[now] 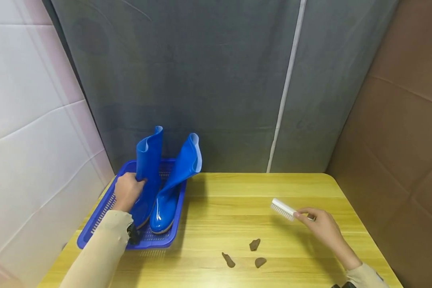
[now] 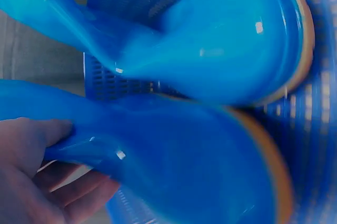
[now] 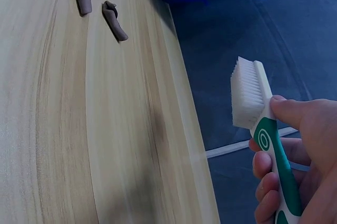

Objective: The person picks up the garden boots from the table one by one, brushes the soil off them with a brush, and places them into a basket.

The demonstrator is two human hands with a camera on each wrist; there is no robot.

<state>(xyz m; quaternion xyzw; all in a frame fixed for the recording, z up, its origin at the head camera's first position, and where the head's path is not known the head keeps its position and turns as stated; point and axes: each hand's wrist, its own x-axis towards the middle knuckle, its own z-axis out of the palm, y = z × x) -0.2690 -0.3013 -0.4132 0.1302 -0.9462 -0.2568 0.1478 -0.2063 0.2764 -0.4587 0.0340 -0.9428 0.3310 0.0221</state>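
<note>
Two blue rain boots stand in a purple-blue plastic basket (image 1: pixel 176 239) at the left of the table. My left hand (image 1: pixel 127 190) grips the shaft of the left boot (image 1: pixel 152 156); in the left wrist view the thumb lies along the boot and the fingers curl under it. Beside it, the right boot (image 1: pixel 163 210) leans with its shaft bent over to the right. Over the right part of the table, my right hand (image 1: pixel 322 226) holds a scrub brush (image 3: pixel 268 108) by its green and white handle. Its white bristles face left, away from the boots and table surface.
Several flat brown pieces lie near the table's front middle, among them an elongated one (image 1: pixel 228 260) and a rounded one (image 1: pixel 260 262). A grey curtain (image 1: pixel 219 88) hangs behind the table (image 1: pixel 216 204), with a white panel at left and brown at right.
</note>
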